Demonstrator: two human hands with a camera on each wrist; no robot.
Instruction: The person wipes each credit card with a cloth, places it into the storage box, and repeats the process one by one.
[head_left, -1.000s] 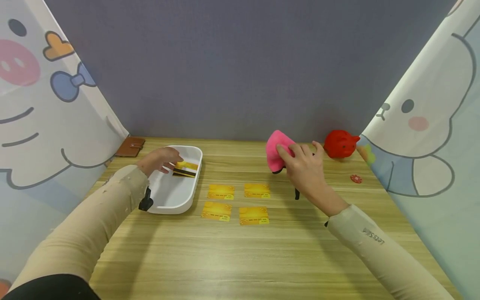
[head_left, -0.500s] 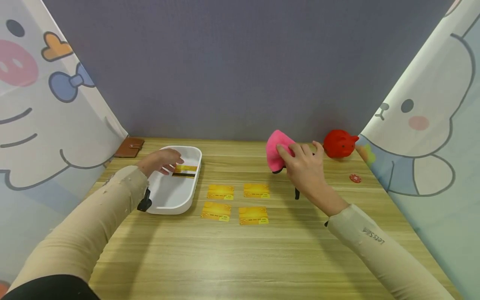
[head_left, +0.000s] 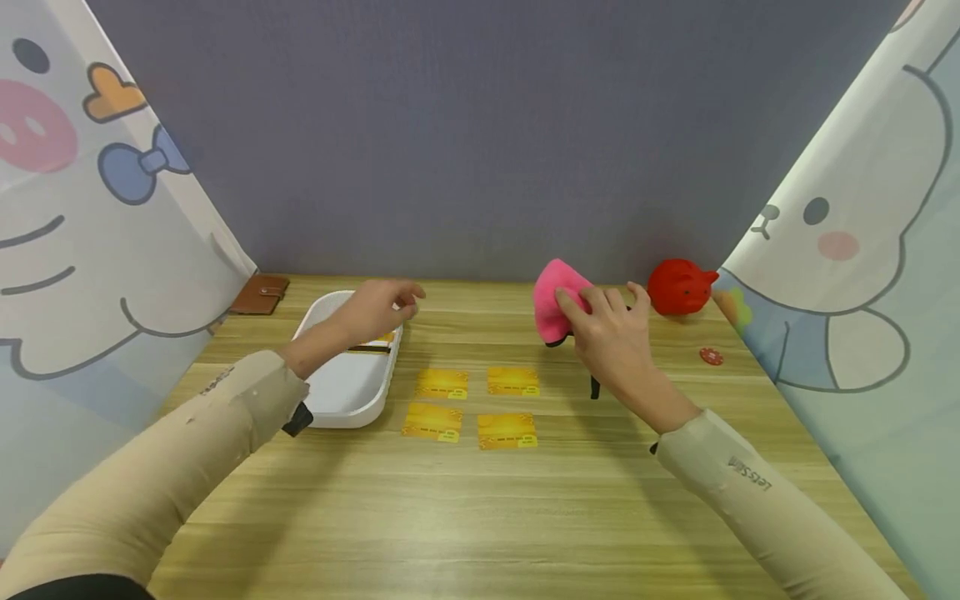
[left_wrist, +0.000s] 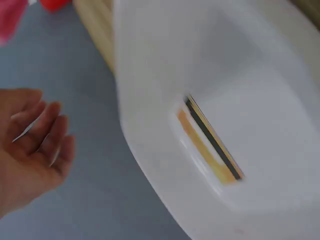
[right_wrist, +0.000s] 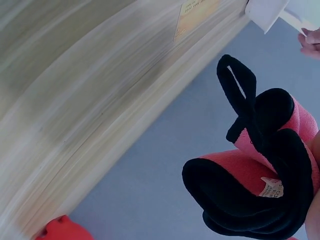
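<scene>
My right hand (head_left: 617, 337) grips a pink soft fabric piece (head_left: 555, 304) with black trim, raised over the table's back right. In the right wrist view its black-edged opening (right_wrist: 220, 175) gapes, showing a small white label, and a black loop dangles from it. My left hand (head_left: 375, 312) hovers over the far right rim of a white tray (head_left: 337, 392), fingers loosely curled and holding nothing. Inside the tray lie yellow cards (left_wrist: 210, 140), one with a dark stripe, partly hidden by the left hand in the head view.
Beside the tray, yellow cards (head_left: 508, 432) lie in two rows on the wooden table (head_left: 480, 517). A brown wallet (head_left: 259, 295) rests at the back left. A red piggy bank (head_left: 681, 288) and a red poker chip (head_left: 712, 357) are on the right. A grey wall (head_left: 480, 150) stands behind.
My left hand has lifted out of the tray and moved right and away from me to its far rim, holding nothing. The right hand and the pink fabric piece stay nearly still.
</scene>
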